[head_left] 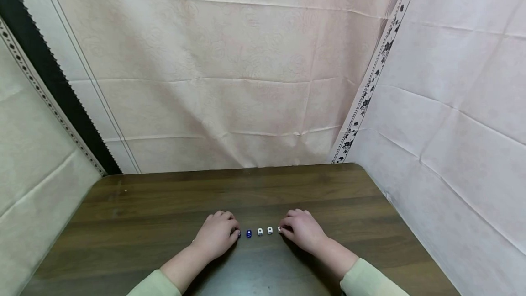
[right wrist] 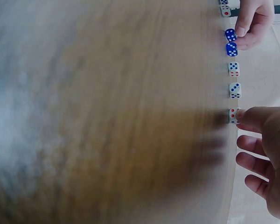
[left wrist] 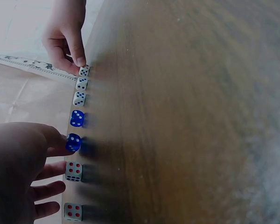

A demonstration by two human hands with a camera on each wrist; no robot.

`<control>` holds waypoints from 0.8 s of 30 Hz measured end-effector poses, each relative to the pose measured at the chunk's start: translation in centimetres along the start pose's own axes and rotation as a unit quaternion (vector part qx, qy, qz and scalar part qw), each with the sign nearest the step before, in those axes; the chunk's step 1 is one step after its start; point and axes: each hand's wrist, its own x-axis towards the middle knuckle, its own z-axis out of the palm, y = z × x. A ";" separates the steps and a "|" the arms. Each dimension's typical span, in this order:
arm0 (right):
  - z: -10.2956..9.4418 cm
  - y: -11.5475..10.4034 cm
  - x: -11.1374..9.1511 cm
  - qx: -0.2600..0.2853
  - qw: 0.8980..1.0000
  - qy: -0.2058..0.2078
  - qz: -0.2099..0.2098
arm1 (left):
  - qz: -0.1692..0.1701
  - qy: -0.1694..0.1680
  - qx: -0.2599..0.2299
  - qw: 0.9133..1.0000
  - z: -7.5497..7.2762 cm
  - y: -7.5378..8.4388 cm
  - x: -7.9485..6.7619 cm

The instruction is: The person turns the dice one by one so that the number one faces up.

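Observation:
Small dice stand in a row on the brown table. My left hand point(head_left: 219, 234) pinches a blue die point(left wrist: 73, 142) between thumb and index finger. Its other fingers are spread beside two white dice with red pips, a nearer-fingered one point(left wrist: 73, 171) and an outer one point(left wrist: 73, 212). A second blue die point(head_left: 249, 234) stands just right of the pinched one. Two white dice follow, one point(head_left: 260, 232) and then another point(head_left: 270, 230). At the row's right end my right hand point(head_left: 303, 231) holds a white die point(right wrist: 233, 115) with thumb and index finger, its other fingers apart.
The wooden table point(head_left: 230, 191) has rounded far corners. Pale creased cloth point(head_left: 230, 81) hangs behind it, with more cloth along both sides. A black band point(head_left: 53, 76) runs down the left cloth, and a floral border point(head_left: 376, 67) down the right.

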 end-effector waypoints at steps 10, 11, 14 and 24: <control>0.1 0.1 -0.1 0.003 1.000 -0.005 0.003 | -0.003 -0.003 -0.016 1.000 0.0 0.0 0.0; 0.1 0.1 -0.1 0.003 1.000 -0.004 0.002 | -0.002 -0.002 -0.017 1.000 0.0 0.0 0.0; 0.1 0.0 -0.1 0.003 1.000 -0.001 0.001 | 0.004 -0.001 -0.019 1.000 0.1 0.0 -0.1; 0.1 -0.1 -0.2 0.001 1.000 0.004 -0.002 | 0.013 0.004 -0.014 1.000 0.2 0.0 -0.2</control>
